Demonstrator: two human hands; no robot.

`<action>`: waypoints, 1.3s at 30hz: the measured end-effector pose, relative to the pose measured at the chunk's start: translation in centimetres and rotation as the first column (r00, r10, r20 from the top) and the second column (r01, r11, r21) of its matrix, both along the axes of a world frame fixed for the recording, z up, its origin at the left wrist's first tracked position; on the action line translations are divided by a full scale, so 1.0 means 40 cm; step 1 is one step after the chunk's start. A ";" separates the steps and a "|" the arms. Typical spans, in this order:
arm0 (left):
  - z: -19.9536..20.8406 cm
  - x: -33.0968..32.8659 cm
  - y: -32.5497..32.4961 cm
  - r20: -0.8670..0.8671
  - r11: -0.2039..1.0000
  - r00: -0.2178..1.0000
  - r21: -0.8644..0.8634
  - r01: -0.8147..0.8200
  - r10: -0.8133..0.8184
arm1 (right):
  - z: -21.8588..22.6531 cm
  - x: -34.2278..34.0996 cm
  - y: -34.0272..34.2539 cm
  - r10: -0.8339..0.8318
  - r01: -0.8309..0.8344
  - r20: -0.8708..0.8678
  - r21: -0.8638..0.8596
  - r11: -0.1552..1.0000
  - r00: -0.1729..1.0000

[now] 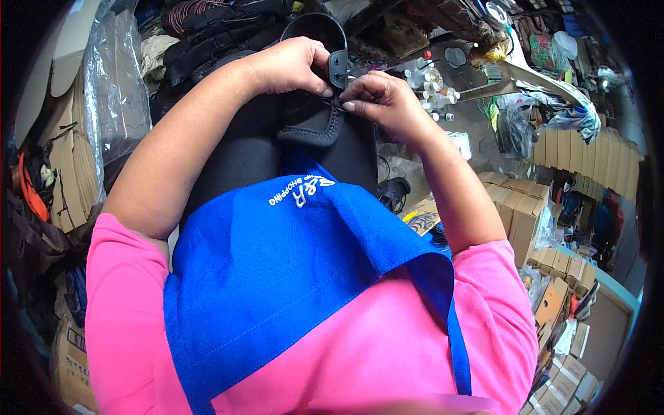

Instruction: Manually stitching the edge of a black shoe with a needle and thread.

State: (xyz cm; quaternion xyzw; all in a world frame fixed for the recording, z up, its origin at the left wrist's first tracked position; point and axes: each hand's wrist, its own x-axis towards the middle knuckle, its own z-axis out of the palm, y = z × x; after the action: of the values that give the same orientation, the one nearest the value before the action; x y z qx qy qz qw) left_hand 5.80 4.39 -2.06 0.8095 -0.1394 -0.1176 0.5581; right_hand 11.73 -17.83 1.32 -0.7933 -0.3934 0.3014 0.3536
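Observation:
Over my lap, between both hands, is a black leather piece (pixel 315 130) with thick stitching along its lower edge. A curved black strap (pixel 311 19) loops up from it, ending in a tab (pixel 337 68) with two rivets or holes. My left hand (pixel 294 66) is closed on the piece from the left, its thumb lying near the tab. Close by on the right, my right hand (pixel 384 100) has thumb and fingers pinched together at the piece's edge, just below the tab. Whatever small part sits in that pinch is hidden by the fingertips.
A blue apron (pixel 277 242) covers my front, above dark trousers. Several small white-capped bottles (pixel 432 86) stand beyond my right hand. Stacked cardboard pieces (pixel 515 207) fill the right side. Clear plastic sheeting (pixel 114 104) hangs at the left, and dark material (pixel 214 45) is piled behind my left hand.

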 end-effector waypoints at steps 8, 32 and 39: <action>0.020 -0.080 0.075 0.429 0.922 0.876 0.202 -0.330 0.220 | 0.016 -0.066 -0.036 0.055 -0.083 0.585 0.022 0.996 0.809; 0.010 -0.192 -0.030 0.549 0.807 0.789 0.312 -0.501 0.277 | 0.023 0.013 -0.031 0.069 -0.072 -0.038 -0.077 0.994 0.997; 0.009 -0.186 -0.033 0.554 0.800 0.791 0.335 -0.498 0.261 | 0.018 0.031 -0.030 0.103 -0.106 -0.044 -0.073 0.992 0.994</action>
State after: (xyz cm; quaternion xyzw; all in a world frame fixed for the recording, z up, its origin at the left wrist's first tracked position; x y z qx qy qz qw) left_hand -1.64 3.07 -1.68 0.9326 -0.0704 0.1757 0.3074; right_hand 12.96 -19.02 2.03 -0.7782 -0.4157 0.3500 0.3148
